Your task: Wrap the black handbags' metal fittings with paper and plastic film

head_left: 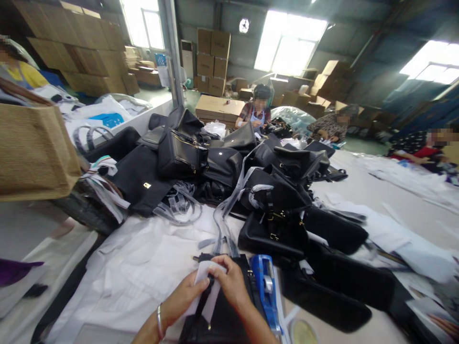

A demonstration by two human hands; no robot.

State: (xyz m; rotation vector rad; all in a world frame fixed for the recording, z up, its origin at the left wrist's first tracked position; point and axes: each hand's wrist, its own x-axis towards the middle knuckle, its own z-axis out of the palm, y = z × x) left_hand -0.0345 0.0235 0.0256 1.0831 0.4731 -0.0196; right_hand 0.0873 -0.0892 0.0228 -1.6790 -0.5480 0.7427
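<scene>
A black handbag (229, 310) lies on the table right in front of me. Its two long handles (224, 215), wrapped in clear plastic, stretch away from me toward the pile. Over the bag, my left hand (182, 296) pinches a piece of white paper (202, 272) and the black strap (205, 297) it is folded around. My right hand (231, 279) closes on the same paper and strap from the other side, fingers bent over the top. The strap's end hangs down over the bag. Just right of the bag is a blue tape dispenser (265, 291).
Black handbags (182, 153) are heaped across the table's middle, with more black bags (344, 277) at right. White sheets (143, 253) cover the left. A tan bag (36, 148) stands at far left. A tape roll (301, 330) lies at the near edge. Other people (255, 112) sit beyond.
</scene>
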